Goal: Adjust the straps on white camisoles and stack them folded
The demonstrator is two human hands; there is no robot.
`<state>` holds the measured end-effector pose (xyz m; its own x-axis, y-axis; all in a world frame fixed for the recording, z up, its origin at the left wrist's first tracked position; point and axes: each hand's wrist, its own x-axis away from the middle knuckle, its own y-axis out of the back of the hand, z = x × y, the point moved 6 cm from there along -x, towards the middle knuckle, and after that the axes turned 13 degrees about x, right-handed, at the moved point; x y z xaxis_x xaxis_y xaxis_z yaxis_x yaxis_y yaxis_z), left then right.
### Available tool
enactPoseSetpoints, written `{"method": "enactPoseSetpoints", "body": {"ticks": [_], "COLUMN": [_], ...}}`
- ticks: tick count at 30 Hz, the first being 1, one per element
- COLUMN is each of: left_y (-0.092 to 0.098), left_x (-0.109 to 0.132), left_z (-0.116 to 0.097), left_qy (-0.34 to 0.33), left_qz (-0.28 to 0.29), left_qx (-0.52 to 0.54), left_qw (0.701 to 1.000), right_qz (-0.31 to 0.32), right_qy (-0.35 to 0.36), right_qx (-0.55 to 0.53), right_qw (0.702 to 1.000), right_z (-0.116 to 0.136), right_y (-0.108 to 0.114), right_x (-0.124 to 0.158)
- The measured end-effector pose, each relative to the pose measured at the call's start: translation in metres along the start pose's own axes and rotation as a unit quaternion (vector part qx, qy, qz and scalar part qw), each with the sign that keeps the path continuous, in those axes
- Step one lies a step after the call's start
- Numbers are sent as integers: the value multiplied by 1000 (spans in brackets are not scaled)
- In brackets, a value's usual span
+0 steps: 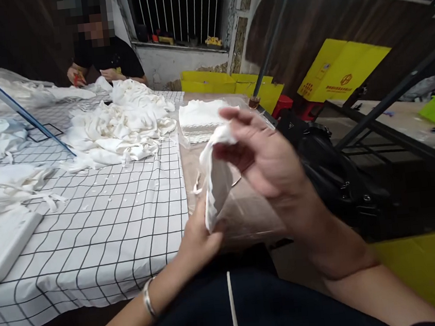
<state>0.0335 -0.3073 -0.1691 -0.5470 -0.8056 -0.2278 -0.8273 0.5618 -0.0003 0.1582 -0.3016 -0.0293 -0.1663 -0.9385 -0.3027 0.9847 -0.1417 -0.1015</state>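
A white cloth piece [219, 178] with a wavy edge is held upright and folded between my two hands. My left hand [202, 237] grips its lower end, with the thumb on the near side. At its top, my right hand [265, 158] has fingers and thumb closed toward the cloth's upper corner; the fingers are slightly blurred. Behind the cloth, a neat stack of white cloth pieces [201, 118] lies on the brown, plastic-covered part of the table [242, 217].
A checked tablecloth [129, 213] bears a heap of white cloth [116, 127] and more cloth at left. A blue pole [17, 106] slants over it. Across the table sits a person [113, 54]. At right are a black bag [326, 162] and yellow boxes [340, 69].
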Motion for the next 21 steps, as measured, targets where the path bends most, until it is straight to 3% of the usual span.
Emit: {"method": "enactPoseSetpoints", "body": {"ticks": [3, 5, 7, 9, 12, 15, 18, 21], "left_y": [39, 72, 99, 112, 109, 97, 88, 79], "left_x": [-14, -32, -65, -110, -182, -232, -247, -227], "left_z": [-29, -58, -95, -133, -176, -203, -216, -186], "left_qy": [12, 37, 40, 8, -38, -73, -174, -243], "left_qz": [57, 85, 88, 53, -22, -91, -125, -89], "left_qx": [-41, -76, -128, -204, -297, -376, -412, -428], "left_qw": [997, 993, 987, 977, 954, 919, 885, 866], "right_qz": [-61, -104, -145, -171, -191, -220, -235, -239], "right_qy": [38, 33, 4, -43, -98, -97, -88, -124], "right_qx": [32, 72, 100, 105, 110, 125, 137, 154], "right_qw": [997, 991, 984, 979, 970, 962, 958, 951], "right_z": [50, 68, 72, 65, 54, 59, 65, 45], "right_y": [42, 78, 113, 141, 167, 183, 195, 208], "right_x": [-5, -13, -31, -58, -104, -135, -136, -104]}}
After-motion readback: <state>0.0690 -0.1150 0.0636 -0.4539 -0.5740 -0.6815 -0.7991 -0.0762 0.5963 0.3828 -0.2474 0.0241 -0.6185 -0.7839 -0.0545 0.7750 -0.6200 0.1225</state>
